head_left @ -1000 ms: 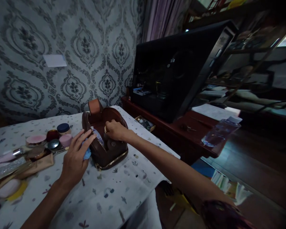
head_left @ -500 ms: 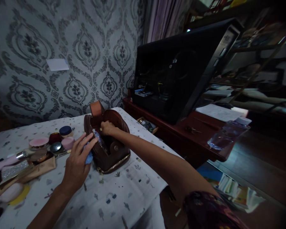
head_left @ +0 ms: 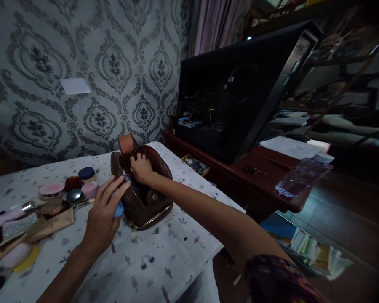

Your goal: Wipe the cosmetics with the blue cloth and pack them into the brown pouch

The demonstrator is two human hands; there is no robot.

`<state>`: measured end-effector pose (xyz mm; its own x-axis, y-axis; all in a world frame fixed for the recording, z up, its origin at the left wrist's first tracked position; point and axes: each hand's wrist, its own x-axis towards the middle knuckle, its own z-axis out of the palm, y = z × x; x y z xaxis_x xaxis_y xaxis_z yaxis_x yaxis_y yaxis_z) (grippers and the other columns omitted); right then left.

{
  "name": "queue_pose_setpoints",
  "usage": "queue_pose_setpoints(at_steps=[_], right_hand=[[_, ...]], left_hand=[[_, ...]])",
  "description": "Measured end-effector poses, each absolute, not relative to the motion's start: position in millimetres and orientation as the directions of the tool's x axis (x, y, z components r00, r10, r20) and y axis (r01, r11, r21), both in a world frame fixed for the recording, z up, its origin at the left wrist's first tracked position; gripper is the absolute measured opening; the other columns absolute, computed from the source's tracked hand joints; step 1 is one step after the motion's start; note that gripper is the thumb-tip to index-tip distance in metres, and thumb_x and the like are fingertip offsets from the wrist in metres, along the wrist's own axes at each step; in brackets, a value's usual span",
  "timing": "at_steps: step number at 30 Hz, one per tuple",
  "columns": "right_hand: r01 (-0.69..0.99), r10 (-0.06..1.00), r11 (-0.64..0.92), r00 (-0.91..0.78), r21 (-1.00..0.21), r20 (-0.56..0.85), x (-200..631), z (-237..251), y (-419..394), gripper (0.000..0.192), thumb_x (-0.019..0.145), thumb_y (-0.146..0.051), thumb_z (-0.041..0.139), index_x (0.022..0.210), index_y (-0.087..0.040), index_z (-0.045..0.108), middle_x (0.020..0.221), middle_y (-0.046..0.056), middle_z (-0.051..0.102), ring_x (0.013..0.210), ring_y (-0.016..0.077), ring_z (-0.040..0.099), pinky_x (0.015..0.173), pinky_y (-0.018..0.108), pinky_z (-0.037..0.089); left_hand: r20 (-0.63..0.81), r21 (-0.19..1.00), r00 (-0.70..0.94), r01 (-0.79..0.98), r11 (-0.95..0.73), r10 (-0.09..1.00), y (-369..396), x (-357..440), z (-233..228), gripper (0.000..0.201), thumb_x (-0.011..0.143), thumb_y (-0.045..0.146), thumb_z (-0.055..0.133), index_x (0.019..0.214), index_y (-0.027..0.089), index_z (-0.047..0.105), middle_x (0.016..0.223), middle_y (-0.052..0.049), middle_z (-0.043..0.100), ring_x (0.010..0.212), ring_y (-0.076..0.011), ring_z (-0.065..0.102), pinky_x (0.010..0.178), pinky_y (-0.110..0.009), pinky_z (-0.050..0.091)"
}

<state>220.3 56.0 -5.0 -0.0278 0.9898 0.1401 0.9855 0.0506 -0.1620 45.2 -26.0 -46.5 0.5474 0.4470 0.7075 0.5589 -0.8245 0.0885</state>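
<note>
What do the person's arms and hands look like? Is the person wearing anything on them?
Both forearms are bare, and neither the left hand nor the right hand wears a glove. Near the bottom edge, the right arm comes out of a dark sleeve with a reddish pattern. No sleeve shows on the left arm. The light is too dim to tell whether there are rings.

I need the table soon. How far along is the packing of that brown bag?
Partly done, it seems. The brown bag stands open on the tablecloth. The right hand reaches into it, while the left hand steadies its side and holds something blue. Left: the jars and compacts and other cosmetics lie outside the bag, to its left.
</note>
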Motion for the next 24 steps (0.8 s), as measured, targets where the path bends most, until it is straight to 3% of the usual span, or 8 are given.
queue_pose_setpoints(at_steps=[2,5,9,12,16,19,24], right_hand=[[0.982,0.986,0.128,-0.111,-0.136,0.126,220,1,49,0.032,0.098,-0.016,0.042,0.127,-0.015,0.056,0.138,0.019,0.053,0.131,0.0264,0.051,0.102,0.041,0.047],[0.971,0.978,0.206,-0.208,-0.122,-0.004,218,1,41,0.022,0.092,-0.017,0.054,0.109,-0.018,0.068,0.120,0.014,0.069,0.114,0.0249,0.065,0.091,0.034,0.053],[0.970,0.968,0.201,-0.218,-0.135,-0.122,217,-10,32,0.014,0.088,-0.015,0.061,0.098,-0.017,0.071,0.110,0.012,0.074,0.106,0.0255,0.070,0.083,0.031,0.055],[0.981,0.988,0.115,-0.129,-0.157,-0.085,217,-12,30,0.020,0.092,-0.015,0.054,0.108,-0.014,0.066,0.112,0.017,0.072,0.110,0.0284,0.068,0.086,0.036,0.054],[0.974,0.999,-0.023,0.033,-0.225,0.038,217,-10,38,0.037,0.098,-0.018,0.041,0.134,-0.012,0.047,0.135,0.024,0.056,0.124,0.0309,0.059,0.094,0.044,0.051],[0.952,0.992,-0.105,0.121,-0.288,0.037,217,-13,50,0.047,0.096,-0.023,0.049,0.141,-0.011,0.039,0.144,0.026,0.047,0.132,0.0324,0.052,0.098,0.044,0.048],[0.907,0.984,-0.181,0.169,-0.380,-0.065,220,-17,66,0.056,0.087,-0.034,0.067,0.135,-0.010,0.049,0.139,0.024,0.054,0.126,0.0314,0.058,0.093,0.036,0.051]], left_hand=[[0.709,0.084,0.550,0.555,-0.827,0.442,-25,45,-47,0.075,0.080,-0.003,0.035,0.147,0.028,0.037,0.149,-0.010,0.045,0.144,-0.0315,0.034,0.116,-0.055,0.033],[0.712,0.079,0.547,0.562,-0.824,0.441,-25,45,-47,0.074,0.079,-0.003,0.035,0.147,0.028,0.036,0.149,-0.010,0.045,0.144,-0.0310,0.034,0.116,-0.054,0.033],[0.710,0.070,0.548,0.569,-0.820,0.441,-26,46,-46,0.073,0.080,-0.003,0.035,0.147,0.027,0.036,0.149,-0.010,0.045,0.144,-0.0308,0.034,0.116,-0.054,0.033],[0.709,0.073,0.548,0.568,-0.820,0.443,-27,47,-45,0.073,0.080,-0.003,0.034,0.147,0.026,0.036,0.149,-0.011,0.045,0.144,-0.0307,0.034,0.116,-0.054,0.032],[0.706,0.082,0.547,0.568,-0.819,0.450,-27,47,-44,0.074,0.078,-0.004,0.035,0.146,0.026,0.037,0.149,-0.011,0.045,0.143,-0.0313,0.034,0.116,-0.054,0.033],[0.713,0.086,0.541,0.563,-0.822,0.445,-27,46,-45,0.075,0.076,-0.005,0.036,0.145,0.025,0.038,0.148,-0.011,0.045,0.143,-0.0310,0.034,0.116,-0.054,0.033],[0.697,0.095,0.545,0.572,-0.814,0.465,-28,47,-45,0.077,0.074,-0.006,0.036,0.144,0.025,0.038,0.150,-0.011,0.044,0.145,-0.0305,0.032,0.115,-0.053,0.034]])
